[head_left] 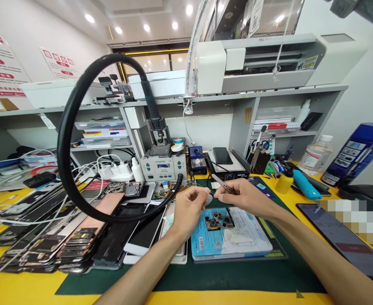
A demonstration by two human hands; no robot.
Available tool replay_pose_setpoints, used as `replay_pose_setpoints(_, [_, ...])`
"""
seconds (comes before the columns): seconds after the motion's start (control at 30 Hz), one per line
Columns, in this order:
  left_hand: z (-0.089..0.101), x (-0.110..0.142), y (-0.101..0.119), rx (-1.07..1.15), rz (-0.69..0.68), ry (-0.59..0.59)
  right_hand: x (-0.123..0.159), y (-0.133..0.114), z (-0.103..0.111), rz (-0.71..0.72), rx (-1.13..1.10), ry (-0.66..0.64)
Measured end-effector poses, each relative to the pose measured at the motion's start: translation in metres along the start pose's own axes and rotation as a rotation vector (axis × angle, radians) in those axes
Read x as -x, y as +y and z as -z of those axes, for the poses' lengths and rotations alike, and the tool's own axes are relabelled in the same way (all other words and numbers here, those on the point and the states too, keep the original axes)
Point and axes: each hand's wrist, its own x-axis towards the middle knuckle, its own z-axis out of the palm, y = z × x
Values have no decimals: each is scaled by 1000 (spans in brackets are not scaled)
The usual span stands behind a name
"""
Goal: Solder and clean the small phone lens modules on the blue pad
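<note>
Gripping slim tool [222, 184] w/ R hand [246, 197] | tip unclear | L hand [190, 206] pinched, contents can't tell

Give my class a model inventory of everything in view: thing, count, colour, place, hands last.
Table: one, yellow, foreground
Mat: one, dark green, on table
Pack: one or more, blue and white, on mat
Phone parts: several, dark and silver, on pack
Slim tool: one, greyish, beyond pack
Phones: many, mostly black, mainly left
Hose: one, black, left of centre
Control box: one, pale grey, back centre
Large bottle: one, clear, back right
Container: one, mostly blue, far right
Large screen: one, dark, right
Shelves: several, grey, along back
Machine: one, white, top shelf
Posters: two, white and red, left wall
Rest: too crowded to count
Left hand: one, bare, beside pack, fingers pinched
Right hand: one, bare, holding slim tool
</note>
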Motion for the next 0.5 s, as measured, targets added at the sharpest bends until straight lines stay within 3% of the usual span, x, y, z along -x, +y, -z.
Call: replay_pose_setpoints(0.5, [-4, 4, -2, -95, -75, -15, -3, -3, -5, -207, -322, 17])
